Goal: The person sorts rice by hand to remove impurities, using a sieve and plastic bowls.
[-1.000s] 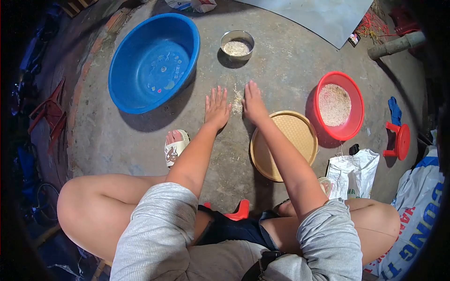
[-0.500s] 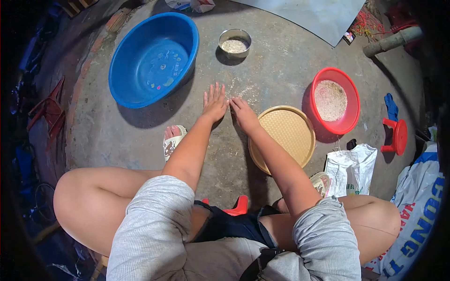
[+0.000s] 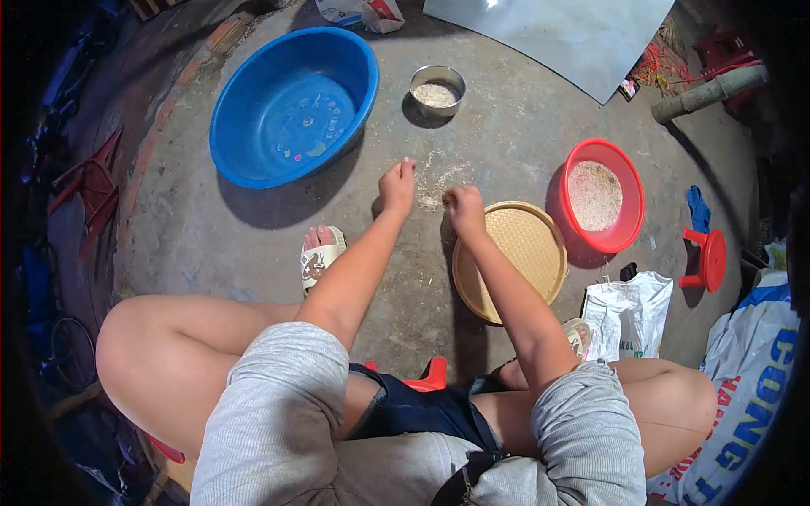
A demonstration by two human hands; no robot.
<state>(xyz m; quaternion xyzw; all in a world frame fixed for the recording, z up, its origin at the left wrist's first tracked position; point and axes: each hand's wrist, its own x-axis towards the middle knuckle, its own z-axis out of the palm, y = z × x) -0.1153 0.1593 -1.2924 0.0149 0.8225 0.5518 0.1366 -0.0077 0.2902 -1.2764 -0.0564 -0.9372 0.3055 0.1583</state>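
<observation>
Spilled pale grains [image 3: 440, 173] that look like rice lie scattered on the concrete floor [image 3: 405, 295] ahead of me. My left hand [image 3: 397, 187] is closed just left of them, raised a little above the floor. On the near right side of the grains, my right hand [image 3: 466, 208] is also closed, its fingers curled down and pressed together. Whatever either hand may hold is hidden. Beyond them stands a steel bowl [image 3: 438, 91] with grain inside. Under my right forearm lies a round tan tray [image 3: 527, 244].
A big blue basin [image 3: 232, 139] stands at the left. To the right are a red basin [image 3: 629, 228] holding grain, a white bag [image 3: 624, 308] and a small red stool [image 3: 714, 260]. A grey sheet [image 3: 565, 42] lies at the back, near a bamboo pole [image 3: 709, 94].
Both hands, flat with fingers stretched out before, have curled closed and moved apart. My right hand has shifted right and nearer to me. The whole view has tilted slightly.
</observation>
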